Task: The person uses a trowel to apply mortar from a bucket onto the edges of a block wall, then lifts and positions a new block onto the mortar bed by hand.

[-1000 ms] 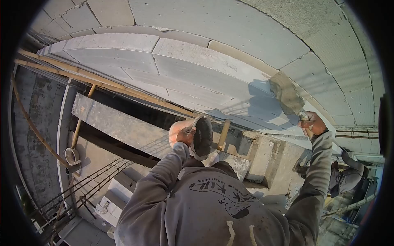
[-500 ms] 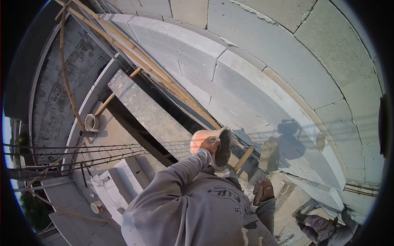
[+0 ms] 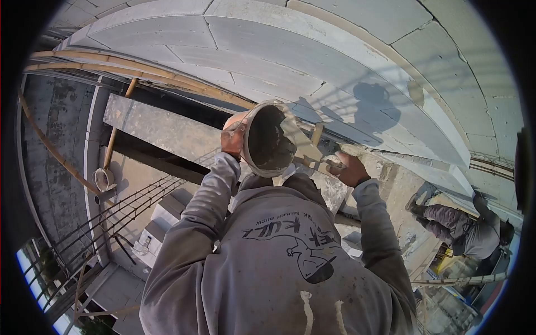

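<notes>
A round bucket [image 3: 262, 139], stained orange on its side, is tipped so its mouth shows grey mortar [image 3: 272, 139] inside. My left hand [image 3: 233, 138] grips its left side. My right hand [image 3: 348, 169] is closed round the handle of a flat trowel [image 3: 306, 146], whose blade lies at the bucket's right rim. Beyond the bucket stands a wall of pale blocks [image 3: 262, 56], with my shadow on it.
Bamboo poles [image 3: 145, 68] run along the wall at the upper left. A wide plank [image 3: 162, 129] spans a dark gap. Steel rebar [image 3: 134, 209] and a second bucket [image 3: 104, 178] are on the left. Another person [image 3: 469, 226] bends down at the lower right.
The view has turned. The bucket is nearer my body's centre line, its mouth more visible. My right hand has come up beside it, and the trowel blade now shows at its rim.
</notes>
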### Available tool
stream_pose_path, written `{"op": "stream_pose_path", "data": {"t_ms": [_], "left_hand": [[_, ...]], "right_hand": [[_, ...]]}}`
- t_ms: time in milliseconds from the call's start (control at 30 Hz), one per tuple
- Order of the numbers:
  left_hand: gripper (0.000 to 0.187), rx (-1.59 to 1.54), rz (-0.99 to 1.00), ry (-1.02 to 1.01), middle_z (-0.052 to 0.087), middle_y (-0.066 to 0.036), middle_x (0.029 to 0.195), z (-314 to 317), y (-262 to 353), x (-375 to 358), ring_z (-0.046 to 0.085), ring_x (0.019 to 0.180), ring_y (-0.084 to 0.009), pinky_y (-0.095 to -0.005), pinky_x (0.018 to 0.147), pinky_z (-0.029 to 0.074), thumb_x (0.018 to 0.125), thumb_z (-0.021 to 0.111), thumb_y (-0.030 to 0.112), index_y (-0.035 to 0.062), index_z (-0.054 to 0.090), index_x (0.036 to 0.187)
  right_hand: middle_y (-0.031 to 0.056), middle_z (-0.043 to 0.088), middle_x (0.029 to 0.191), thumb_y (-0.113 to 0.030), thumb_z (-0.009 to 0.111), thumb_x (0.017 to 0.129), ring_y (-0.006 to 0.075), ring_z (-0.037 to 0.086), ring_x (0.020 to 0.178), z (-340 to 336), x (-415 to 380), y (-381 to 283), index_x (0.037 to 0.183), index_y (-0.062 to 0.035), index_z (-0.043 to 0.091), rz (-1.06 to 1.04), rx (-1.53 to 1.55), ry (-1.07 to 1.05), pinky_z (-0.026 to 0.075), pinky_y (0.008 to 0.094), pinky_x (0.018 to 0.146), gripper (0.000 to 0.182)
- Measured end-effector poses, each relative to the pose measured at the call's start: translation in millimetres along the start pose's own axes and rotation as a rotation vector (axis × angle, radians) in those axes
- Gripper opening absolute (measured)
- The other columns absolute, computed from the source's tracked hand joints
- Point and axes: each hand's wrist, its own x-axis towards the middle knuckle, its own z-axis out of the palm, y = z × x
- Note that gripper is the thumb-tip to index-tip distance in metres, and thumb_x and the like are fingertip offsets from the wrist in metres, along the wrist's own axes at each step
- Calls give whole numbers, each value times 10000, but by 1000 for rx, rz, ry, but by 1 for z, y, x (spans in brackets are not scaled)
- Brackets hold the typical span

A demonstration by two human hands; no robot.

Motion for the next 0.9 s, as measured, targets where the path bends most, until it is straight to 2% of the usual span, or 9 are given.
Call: {"op": "stream_pose_path", "data": {"t_ms": [33, 67, 233, 333, 400, 667, 733, 833, 900], "left_hand": [[297, -8, 78, -29, 660, -69, 894, 4, 12, -1, 609, 773, -140, -256, 692, 478, 890, 566, 230, -28, 654, 1007], [293, 59, 55, -40, 658, -66, 880, 7, 27, -2, 603, 763, -135, -256, 682, 473, 892, 564, 230, -29, 658, 990], [296, 198, 85, -115, 655, -49, 800, 28, 74, -11, 567, 715, -106, -247, 659, 456, 887, 585, 249, -34, 667, 920], [277, 264, 192, -145, 655, -73, 861, 34, 92, -12, 579, 762, -131, -260, 701, 463, 885, 590, 215, -47, 656, 944], [257, 106, 192, -161, 647, -114, 965, 42, 102, -15, 597, 849, -163, -276, 759, 469, 887, 580, 175, -55, 647, 981], [276, 199, 182, -15, 652, -96, 878, 57, 106, -22, 589, 806, -145, -264, 725, 465, 885, 590, 190, -71, 650, 949], [276, 82, 57, -5, 654, -88, 866, 65, 113, -33, 585, 775, -135, -250, 708, 461, 888, 589, 191, -71, 652, 951], [268, 120, 233, -30, 655, -86, 874, 76, 106, -38, 582, 757, -128, -241, 694, 461, 891, 583, 182, -66, 653, 966], [261, 115, 136, -49, 658, -85, 884, 88, 118, -47, 586, 771, -128, -248, 696, 463, 894, 575, 174, -58, 654, 985]], "right_hand": [[261, 571, 1122, -402, 616, 778, 361, 544, 1078, 5, 9, 11, 1238, -6, 499, -51, -175, 121, 429, 416, 922, 619], [245, 578, 1125, -334, 608, 776, 371, 572, 1016, -13, 9, -14, 1242, 10, 481, 30, -309, 22, 460, 420, 883, 592], [193, 638, 937, -284, 608, 770, 349, 623, 888, -16, 38, -16, 1166, -20, 537, -142, -522, 60, 505, 445, 762, 481], [168, 653, 877, -147, 566, 752, 326, 648, 812, -10, 47, -17, 1080, -36, 590, -215, -693, 64, 515, 430, 740, 347], [171, 654, 875, -143, 560, 753, 328, 649, 821, -9, 45, -14, 1077, -40, 595, -236, -674, 37, 516, 432, 735, 341], [182, 655, 835, -129, 528, 776, 340, 650, 811, 2, 34, 6, 1003, -46, 626, -369, -605, 5, 522, 438, 709, 261], [165, 662, 839, -117, 525, 783, 324, 655, 821, 4, 32, 7, 966, -50, 636, -366, -621, -8, 528, 423, 704, 224], [169, 663, 840, -105, 551, 756, 319, 656, 840, 9, 30, 5, 924, -35, 650, -419, -604, -109, 534, 413, 715, 207], [173, 664, 845, -98, 583, 710, 317, 656, 845, 17, 32, 3, 891, -34, 666, -468, -572, -156, 535, 407, 726, 209]]}}
